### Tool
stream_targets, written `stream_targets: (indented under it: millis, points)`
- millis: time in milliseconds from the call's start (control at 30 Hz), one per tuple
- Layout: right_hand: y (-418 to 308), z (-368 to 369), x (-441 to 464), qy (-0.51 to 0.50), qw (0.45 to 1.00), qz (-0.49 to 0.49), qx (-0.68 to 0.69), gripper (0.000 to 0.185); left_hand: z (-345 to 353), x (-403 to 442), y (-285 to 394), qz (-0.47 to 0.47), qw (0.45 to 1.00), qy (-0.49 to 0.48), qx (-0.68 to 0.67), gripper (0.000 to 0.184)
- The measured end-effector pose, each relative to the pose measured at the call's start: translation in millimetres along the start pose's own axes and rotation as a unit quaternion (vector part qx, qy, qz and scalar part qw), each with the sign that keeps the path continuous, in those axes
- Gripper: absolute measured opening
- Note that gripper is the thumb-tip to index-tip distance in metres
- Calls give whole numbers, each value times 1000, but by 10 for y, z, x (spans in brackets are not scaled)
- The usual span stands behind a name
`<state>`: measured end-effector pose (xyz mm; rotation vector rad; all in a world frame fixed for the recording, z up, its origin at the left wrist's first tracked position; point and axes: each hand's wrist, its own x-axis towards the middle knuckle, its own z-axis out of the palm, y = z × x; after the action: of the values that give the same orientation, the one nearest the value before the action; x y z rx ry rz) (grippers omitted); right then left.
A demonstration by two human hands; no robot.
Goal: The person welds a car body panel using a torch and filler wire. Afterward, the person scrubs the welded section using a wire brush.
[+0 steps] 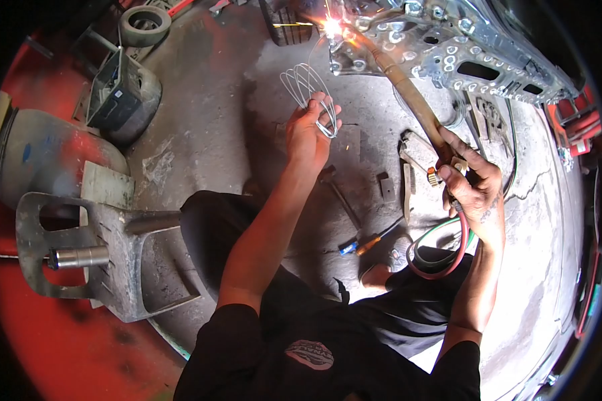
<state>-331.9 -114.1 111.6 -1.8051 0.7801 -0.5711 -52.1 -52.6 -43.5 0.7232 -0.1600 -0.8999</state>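
The torch [408, 90] slants up to a bright flare at the edge of the metal panel [451, 63], its handle gripped by the right hand [476, 184]. The left hand [309, 130] closes on a wire coil [308, 81], 1 strand rising toward the flare. Welding seems in hand; the next move likely calls for steady flame and careful wire feeding. A hammer [342, 197] lies on the floor [207, 100].

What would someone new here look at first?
First, the glow and flying sparks at the top, where the torch in the right grip points at the metal panel. Next, the looped wire in the left grip, below and left of that light. Then perhaps the grey chair at far left.
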Motion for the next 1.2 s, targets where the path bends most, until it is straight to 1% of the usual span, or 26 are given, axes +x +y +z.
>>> stream_targets:
  millis: [100,200,500,667,867,967,1200]
  points:
    - [-9,2,-1,1,1000,2,-3,56,19,-9,10,1,1000,-2,3,32]
    - [6,-7,3,0,1000,-2,4,55,-39,39,-12,9,1000,-26,3,31]
    - [47,-19,-1,0,1000,-13,21,51,15,-2,3,-2,1000,3,6,34]
    - [55,-9,-3,2,1000,-24,17,51,2,18,-2,-1,1000,0,5,35]
    - [20,-17,-9,0,1000,-2,16,51,11,3,-3,-2,1000,2,5,35]
    - [45,-23,1,-2,1000,-16,9,51,11,8,-4,-2,1000,2,5,35]
    - [15,-21,-13,1,1000,-9,10,52,7,8,-11,0,1000,0,5,38]
